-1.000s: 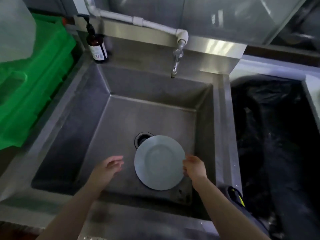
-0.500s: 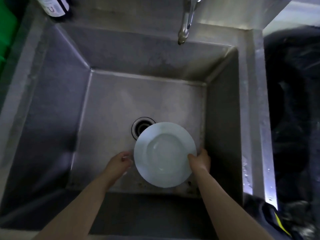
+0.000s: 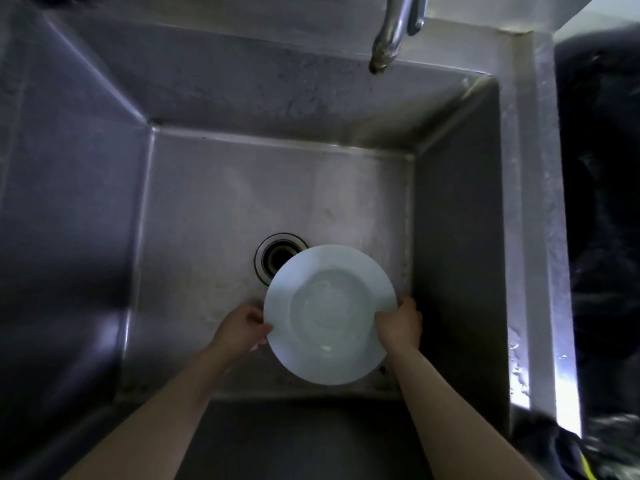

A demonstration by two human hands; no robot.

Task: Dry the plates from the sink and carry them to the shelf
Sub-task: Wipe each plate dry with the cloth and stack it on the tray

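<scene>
Change: both hands have closed in on the plate since a second ago, when the left hovered clear of it with fingers spread; the camera has also dropped lower over the basin, and the soap bottle and green crate have gone out of view.
Head view, plate [image 3: 329, 315]: pale, round, face up, low in the near right part of the sink, its far rim overlapping the drain [image 3: 275, 258]. Whether it is just lifted or resting on the basin floor, I cannot tell.
Left hand [image 3: 242, 327]: at the plate's left rim, fingers curled at the edge and gripping it.
Right hand [image 3: 400, 322]: clamped on the right rim, thumb over the top, fingers tucked underneath.
Why this hold: opposite edges, one hand each, looks like the steady way to raise a wet, slippery plate level out of a deep basin without it tipping.
Wetness: a sheen in the plate's well suggests water sitting there, so drying is not yet done, by my reading.
Sink [image 3: 214, 188]: deep stainless steel, dull and scuffed, with streaks on the floor around the drain.
Tap [image 3: 391, 32]: spout over the far wall, no water running.
Right ledge [image 3: 540, 237]: steel rim catching bright light, droplets on it.
Beyond the ledge: black plastic sheeting [image 3: 602, 202], crumpled and dark.
Room: dim; no cloth or shelf in sight.
</scene>
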